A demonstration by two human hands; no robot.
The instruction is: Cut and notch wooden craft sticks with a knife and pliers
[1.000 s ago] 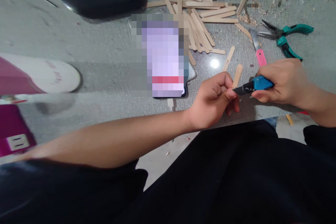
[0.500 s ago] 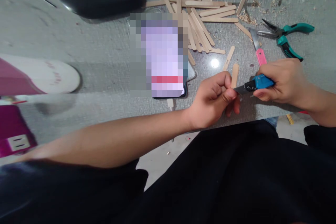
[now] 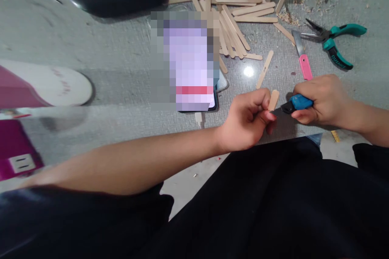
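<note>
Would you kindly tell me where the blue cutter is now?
The cutter is right of centre in the head view, in the right hand, its blade by the stick in the left hand.

The left-hand grip and right-hand grip now sit closer to the near edge of the grey textured desk. The flat, round-ended, pale wooden stick and blue-and-black cutter knife shift with them. Less stick shows above the left-hand grip; more of the steel-bladed knife with a pink handle is uncovered.
</note>
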